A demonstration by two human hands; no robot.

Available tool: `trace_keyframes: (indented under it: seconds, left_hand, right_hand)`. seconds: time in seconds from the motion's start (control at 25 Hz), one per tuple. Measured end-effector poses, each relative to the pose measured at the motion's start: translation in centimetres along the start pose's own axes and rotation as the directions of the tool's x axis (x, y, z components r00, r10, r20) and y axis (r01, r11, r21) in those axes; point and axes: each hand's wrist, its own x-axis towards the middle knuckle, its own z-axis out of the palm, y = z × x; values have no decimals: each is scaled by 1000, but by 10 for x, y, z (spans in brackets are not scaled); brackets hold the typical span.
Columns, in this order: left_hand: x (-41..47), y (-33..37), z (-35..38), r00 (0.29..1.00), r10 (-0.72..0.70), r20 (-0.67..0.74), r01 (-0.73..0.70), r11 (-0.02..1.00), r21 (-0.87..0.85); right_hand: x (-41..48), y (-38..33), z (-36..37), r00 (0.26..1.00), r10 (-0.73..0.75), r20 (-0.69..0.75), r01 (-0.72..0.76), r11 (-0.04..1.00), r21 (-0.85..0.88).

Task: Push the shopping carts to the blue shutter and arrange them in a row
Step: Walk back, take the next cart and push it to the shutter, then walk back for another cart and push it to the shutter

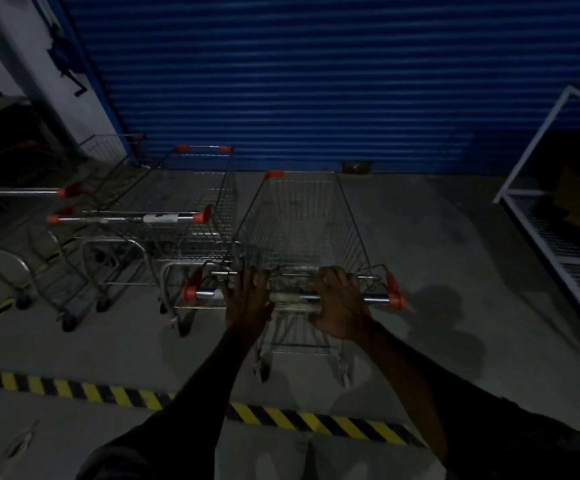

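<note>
Near centre, the pushed shopping cart (299, 230) stood with its far end close to the blue shutter (316, 81), just right of a parked cart (191, 202); their near corners appeared to touch. The right grip (340, 301) was clamped round the handle bar (292, 296), fingers curled over it. The left grip (247, 299) lay apart, fingers straight and spread, pressing on the bar's left half. Judged step: the final push to bring this cart level with its neighbour. The next move probably called for a short, straight shove, keeping the side parallel to the parked cart so the frames would not snag. No goods could be made out in either wire basket in the dim light. Further carts (108, 161) stood at far left. A white rack (558, 220) at right carried what looked like cardboard. Yellow-black hazard tape (115, 393) crossed the near floor.
</note>
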Motion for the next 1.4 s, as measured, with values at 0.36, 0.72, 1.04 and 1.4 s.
trace_keyframes:
  seconds: [0.36,0.72,1.04,1.4]
  left_hand:
    - [7,-56,-12,980,196,21,-182,940,-290]
    - [-7,-45,-48,965,161,-209,-234,888,-397]
    - [-40,-48,-62,984,58,-171,-153,769,-621]
    - [-134,-63,-126,949,-260,-180,47,679,-733]
  right_hand:
    - [-12,-32,23,948,317,-11,-318,948,-31]
    - [-28,-88,14,882,410,-234,-410,911,47]
    - [-46,-119,-4,877,378,-296,-312,917,247]
    - [-67,-190,-28,915,327,-236,-173,846,505]
